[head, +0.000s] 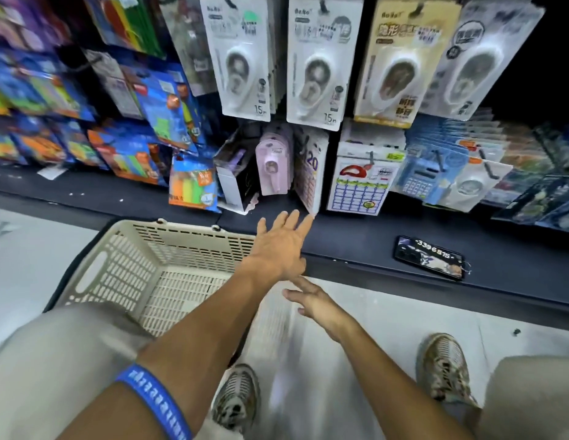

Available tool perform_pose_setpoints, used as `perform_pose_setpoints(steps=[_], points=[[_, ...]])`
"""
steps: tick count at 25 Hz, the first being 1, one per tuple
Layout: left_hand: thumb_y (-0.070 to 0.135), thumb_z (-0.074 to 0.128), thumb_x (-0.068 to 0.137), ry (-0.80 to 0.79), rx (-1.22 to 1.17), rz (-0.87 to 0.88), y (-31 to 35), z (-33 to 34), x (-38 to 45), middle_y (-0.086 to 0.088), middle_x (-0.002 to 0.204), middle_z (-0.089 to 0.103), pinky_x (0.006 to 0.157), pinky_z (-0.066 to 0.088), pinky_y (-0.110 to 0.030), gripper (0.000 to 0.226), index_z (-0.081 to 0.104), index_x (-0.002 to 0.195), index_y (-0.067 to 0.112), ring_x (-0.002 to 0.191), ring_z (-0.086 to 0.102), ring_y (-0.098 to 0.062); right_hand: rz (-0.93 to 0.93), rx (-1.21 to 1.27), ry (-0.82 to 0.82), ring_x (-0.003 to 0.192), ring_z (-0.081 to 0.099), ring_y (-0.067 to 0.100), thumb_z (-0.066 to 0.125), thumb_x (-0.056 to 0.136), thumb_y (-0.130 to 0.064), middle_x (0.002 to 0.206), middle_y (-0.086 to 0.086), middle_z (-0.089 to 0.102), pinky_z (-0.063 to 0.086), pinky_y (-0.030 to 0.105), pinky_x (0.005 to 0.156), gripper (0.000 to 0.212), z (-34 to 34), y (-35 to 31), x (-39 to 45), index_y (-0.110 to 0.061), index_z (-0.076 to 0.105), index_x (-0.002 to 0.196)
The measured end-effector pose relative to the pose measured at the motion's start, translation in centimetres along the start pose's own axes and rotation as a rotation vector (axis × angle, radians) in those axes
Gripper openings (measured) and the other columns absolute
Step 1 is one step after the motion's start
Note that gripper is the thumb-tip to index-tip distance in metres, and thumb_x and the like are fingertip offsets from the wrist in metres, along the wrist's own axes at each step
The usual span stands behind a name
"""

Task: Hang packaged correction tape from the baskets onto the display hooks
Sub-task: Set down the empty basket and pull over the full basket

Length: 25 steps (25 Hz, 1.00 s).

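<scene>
Packaged correction tape cards [313,63] hang upright on display hooks [323,7], long axis vertical, faces outward. Below them, the cream basket [143,274] sits on the floor. Left hand [281,246] spread wide above basket's rim; right hand [315,301] apparently open, blurred, holding nothing.

basket [124,268] open-topped, phone [430,257] (ledge) obstructs

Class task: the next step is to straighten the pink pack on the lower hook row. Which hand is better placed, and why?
Probably the left hand: open, fingers stretched over the dark shelf ledge just below the pink pack. The right hand sits lower and nearer the body, beside the cream basket.
</scene>
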State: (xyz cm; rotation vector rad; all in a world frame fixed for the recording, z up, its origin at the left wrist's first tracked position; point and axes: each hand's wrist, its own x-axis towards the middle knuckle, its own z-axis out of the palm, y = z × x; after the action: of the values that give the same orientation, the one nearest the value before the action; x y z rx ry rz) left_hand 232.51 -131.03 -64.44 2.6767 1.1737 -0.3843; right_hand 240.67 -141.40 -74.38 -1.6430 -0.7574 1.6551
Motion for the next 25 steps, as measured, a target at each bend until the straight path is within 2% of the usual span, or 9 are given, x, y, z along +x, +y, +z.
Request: perform_pose_setpoints(steps=[5,7,10,12,15,18,20,22,25], points=[[0.035,0.058,0.096,0.012,-0.018,0.165,7.7,-1.6,1.0,-0.003,0.171,-0.001,0.124,0.005,-0.057,0.090,-0.003,0.162,0.025,0.157,0.000,-0.025,0.120,-0.052,0.441,0.123,0.053,0.017,0.064,0.095,-0.031,0.140,-0.002,0.053,0.044,0.037,0.109,0.045,-10.1,3.2,-6.8,-0.017,0.057,0.138],[0.038,0.056,0.098,0.048,-0.060,0.250,12.2,-2.2,1.4,-0.002,0.171,-0.002,0.125,0.004,-0.055,0.089,-0.004,0.162,0.027,0.158,-0.002,-0.024,0.114,0.043,0.611,0.106,0.057,0.019,0.066,0.095,-0.025,0.127,0.003,0.059,0.048,0.033,0.097,0.034,-13.7,4.8,-10.2,-0.012,0.063,0.127],[0.037,0.057,0.097,0.054,-0.050,0.404,19.9,-2.1,1.2,-0.002,0.171,0.000,0.125,0.005,-0.055,0.088,-0.002,0.162,0.028,0.158,0.000,-0.023,0.091,0.213,0.822,0.079,0.056,0.015,0.066,0.095,-0.016,0.102,0.001,0.064,0.045,0.029,0.072,0.004,-18.1,7.2,-16.0,-0.017,0.068,0.091],[0.037,0.058,0.096,0.039,-0.030,0.472,23.7,-1.6,1.2,-0.002,0.171,0.001,0.125,0.006,-0.056,0.088,0.000,0.162,0.027,0.158,0.001,-0.023,0.071,0.286,0.917,0.077,0.057,0.014,0.063,0.095,-0.012,0.095,-0.002,0.065,0.046,0.028,0.065,0.015,-20.2,8.8,-19.2,-0.018,0.066,0.082],[0.037,0.057,0.096,0.010,0.013,0.536,27.0,-1.1,1.8,-0.002,0.171,0.002,0.125,0.007,-0.056,0.087,0.001,0.162,0.027,0.157,0.002,-0.024,0.061,0.378,1.022,0.088,0.058,0.019,0.064,0.094,-0.015,0.098,-0.001,0.065,0.050,0.031,0.069,0.008,-21.7,10.5,-23.1,-0.021,0.065,0.088],[0.038,0.056,0.097,-0.019,0.041,0.548,28.5,-0.2,2.4,-0.002,0.171,0.003,0.125,0.010,-0.054,0.086,0.002,0.163,0.027,0.157,0.004,-0.024,0.082,0.345,1.087,0.080,0.057,0.018,0.065,0.093,-0.017,0.100,0.002,0.064,0.050,0.032,0.068,0.015,-22.6,12.4,-26.2,-0.017,0.067,0.108],[0.040,0.056,0.097,-0.033,0.062,0.555,29.0,0.4,2.8,-0.001,0.171,0.004,0.125,0.012,-0.053,0.086,0.002,0.163,0.028,0.157,0.005,-0.023,0.124,0.209,1.126,0.087,0.062,0.019,0.066,0.092,-0.018,0.112,0.005,0.067,0.053,0.035,0.075,0.033,-23.4,12.9,-28.3,-0.013,0.064,0.125],[0.042,0.055,0.097,-0.033,0.061,0.566,29.3,1.1,3.5,0.000,0.171,0.004,0.125,0.014,-0.052,0.086,0.001,0.162,0.029,0.158,0.005,-0.022,0.229,-0.054,1.184,0.117,0.061,0.027,0.064,0.092,-0.019,0.135,0.010,0.062,0.047,0.037,0.099,0.046,-25.0,13.7,-30.0,-0.009,0.057,0.137],[0.042,0.056,0.095,-0.017,0.032,0.537,29.3,2.0,5.2,0.001,0.171,0.006,0.124,0.014,-0.049,0.086,0.004,0.162,0.031,0.157,0.007,-0.021,0.420,-0.385,1.288,0.132,0.048,0.035,0.060,0.091,-0.020,0.146,0.011,0.050,0.042,0.042,0.104,0.057,-28.4,14.9,-30.9,-0.010,0.043,0.144]])
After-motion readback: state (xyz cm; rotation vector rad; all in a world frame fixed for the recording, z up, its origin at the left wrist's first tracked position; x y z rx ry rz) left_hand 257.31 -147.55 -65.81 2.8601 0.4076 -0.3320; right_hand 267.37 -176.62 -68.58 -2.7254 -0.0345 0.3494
